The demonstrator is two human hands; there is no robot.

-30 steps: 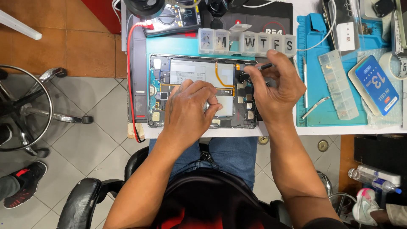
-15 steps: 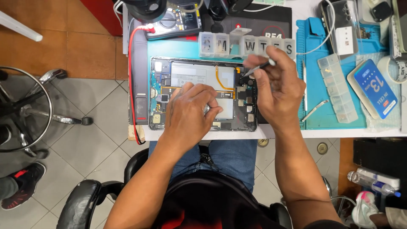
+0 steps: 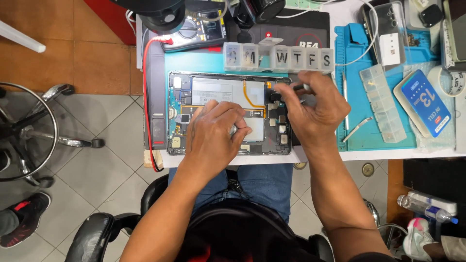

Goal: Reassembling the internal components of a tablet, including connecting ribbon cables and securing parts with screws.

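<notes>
My left hand (image 3: 213, 133) lies flat on the opened tablet (image 3: 228, 114), fingers spread narrow and pressing down on the silver battery panel to steady it; it grips nothing. My right hand (image 3: 315, 106) is at the tablet's right edge, fingers pinched around a thin metal tool (image 3: 303, 88) whose tip I cannot see clearly. The tablet rests on the counter (image 3: 315, 154) directly in front of me, its back cover already off, circuit boards and an orange flex cable (image 3: 250, 99) exposed. I judge the teardown is well begun but inner parts remain seated, so work inside is left. Just beyond the tablet stands a clear pill organiser (image 3: 279, 58), used for small parts perhaps. To the right a blue mat (image 3: 354, 48) carries a clear compartment box (image 3: 383, 104), tweezers (image 3: 357, 129) and a blue phone (image 3: 427, 102). A multimeter (image 3: 194, 31) with a red lead (image 3: 145, 97) sits at the far left. The floor is tiled, grey and orange, with a chrome stool (image 3: 29, 136) beside me.
</notes>
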